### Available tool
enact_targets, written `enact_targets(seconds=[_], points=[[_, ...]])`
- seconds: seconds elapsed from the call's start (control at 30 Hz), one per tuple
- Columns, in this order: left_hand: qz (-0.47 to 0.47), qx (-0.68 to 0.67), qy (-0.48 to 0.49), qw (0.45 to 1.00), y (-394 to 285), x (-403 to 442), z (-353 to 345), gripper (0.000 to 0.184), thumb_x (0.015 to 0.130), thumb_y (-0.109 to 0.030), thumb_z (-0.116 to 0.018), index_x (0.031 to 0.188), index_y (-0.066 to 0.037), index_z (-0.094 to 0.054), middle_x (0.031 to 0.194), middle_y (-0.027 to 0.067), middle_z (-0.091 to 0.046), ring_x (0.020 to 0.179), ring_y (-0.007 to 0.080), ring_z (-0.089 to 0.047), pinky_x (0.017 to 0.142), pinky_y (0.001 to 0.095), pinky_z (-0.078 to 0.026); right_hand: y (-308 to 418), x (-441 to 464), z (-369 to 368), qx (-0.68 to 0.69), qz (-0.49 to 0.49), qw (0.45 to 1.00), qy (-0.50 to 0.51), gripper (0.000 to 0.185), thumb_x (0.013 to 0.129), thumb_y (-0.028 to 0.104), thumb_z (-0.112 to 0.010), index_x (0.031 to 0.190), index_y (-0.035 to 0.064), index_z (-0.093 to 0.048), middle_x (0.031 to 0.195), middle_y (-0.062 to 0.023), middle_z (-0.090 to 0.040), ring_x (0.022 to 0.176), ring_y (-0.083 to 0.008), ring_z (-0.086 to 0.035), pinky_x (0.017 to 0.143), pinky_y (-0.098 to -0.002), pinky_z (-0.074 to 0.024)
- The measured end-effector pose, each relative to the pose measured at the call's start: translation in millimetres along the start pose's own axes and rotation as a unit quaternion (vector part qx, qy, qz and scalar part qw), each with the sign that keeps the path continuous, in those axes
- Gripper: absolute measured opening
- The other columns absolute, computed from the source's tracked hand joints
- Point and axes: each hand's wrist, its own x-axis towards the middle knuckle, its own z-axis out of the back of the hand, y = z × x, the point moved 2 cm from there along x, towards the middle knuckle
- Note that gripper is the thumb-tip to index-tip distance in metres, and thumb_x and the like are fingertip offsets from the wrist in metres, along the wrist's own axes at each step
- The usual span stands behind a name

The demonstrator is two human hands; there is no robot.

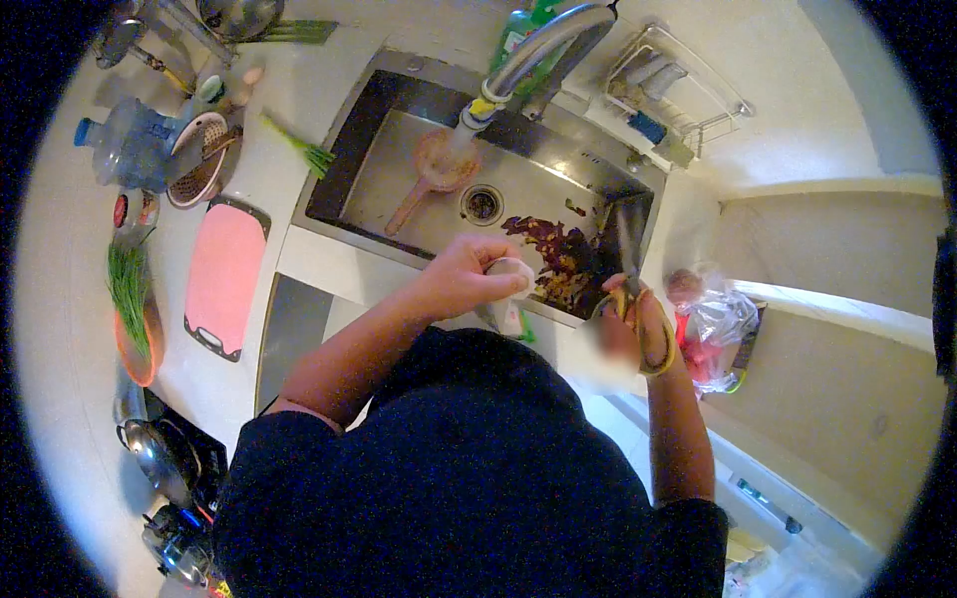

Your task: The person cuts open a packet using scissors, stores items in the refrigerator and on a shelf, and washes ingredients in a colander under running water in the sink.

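My left hand (469,271) is closed in a pinch at the sink's near edge, on a whitish, translucent piece of plastic packet. Below the fingers hangs a white-and-green part (516,323) that seems to belong to it. My right hand (638,327) grips scissors (627,261) by their yellowish handles, with the blades pointing away over the sink's right end. Dark reddish-brown scraps (558,254) lie in the steel sink (374,164) between the two hands. Under the tap (533,50) rests a pink long-handled scoop or strainer (439,169), left of the drain (482,204).
Left on the counter are a pink cutting board (227,279), green onions (304,149), a colander (204,179), a water jug (135,145) and greens in an orange basket (140,344). A wire rack (688,95) stands behind right. Plastic bags (718,324) sit at right.
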Motion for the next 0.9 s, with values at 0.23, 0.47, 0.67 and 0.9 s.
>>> enact_targets(seconds=[0.23, 0.47, 0.67, 0.9], points=[[-0.105, 0.121, -0.031, 0.987, 7, -5, 2, 0.015, 0.073, -0.017, -0.063, 0.075, -0.002, -0.060, 0.068, 0.0011, -0.056, 0.061, 0.0078, -0.052, 0.053, 0.0237, -0.041, -121, 1, 104, -0.771, -0.093, 0.608, -0.164, 0.042, 0.075, 0.033, -0.061, 0.101, 0.0025, -0.049, 0.075, -0.0113, -0.057, 0.062, -0.0199, -0.055, 0.055, -0.0302, -0.0446], [-0.011, 0.053, -0.072, 0.996, 24, -27, 16, 0.018, 0.074, -0.017, -0.064, 0.081, -0.001, -0.061, 0.072, 0.0034, -0.060, 0.065, 0.0082, -0.054, 0.059, 0.0233, -0.043, -54, 95, 55, -0.395, 0.104, 0.858, -0.312, 0.032, 0.072, 0.018, -0.067, 0.095, 0.0047, -0.049, 0.078, -0.0134, -0.058, 0.065, -0.0230, -0.054, 0.063, -0.0316, -0.0436], [0.002, 0.051, -0.113, 0.992, 23, -42, 35, 0.017, 0.073, -0.016, -0.065, 0.081, -0.001, -0.061, 0.073, 0.0030, -0.061, 0.070, 0.0079, -0.054, 0.063, 0.0232, -0.043, -47, 247, 80, -0.529, 0.244, 0.768, -0.264, 0.035, 0.072, 0.008, -0.062, 0.104, 0.0056, -0.049, 0.084, -0.0145, -0.058, 0.075, -0.0295, -0.055, 0.065, -0.0360, -0.0437], [0.076, -0.031, -0.185, 0.979, 16, -29, 60, 0.014, 0.074, -0.011, -0.064, 0.084, -0.002, -0.059, 0.078, 0.0029, -0.060, 0.070, 0.0089, -0.056, 0.062, 0.0230, -0.045, -30, 322, 48, -0.630, 0.230, 0.730, -0.132, 0.029, 0.073, 0.005, -0.053, 0.101, 0.0105, -0.050, 0.087, -0.0140, -0.059, 0.081, -0.0334, -0.054, 0.072, -0.0427, -0.0427]])
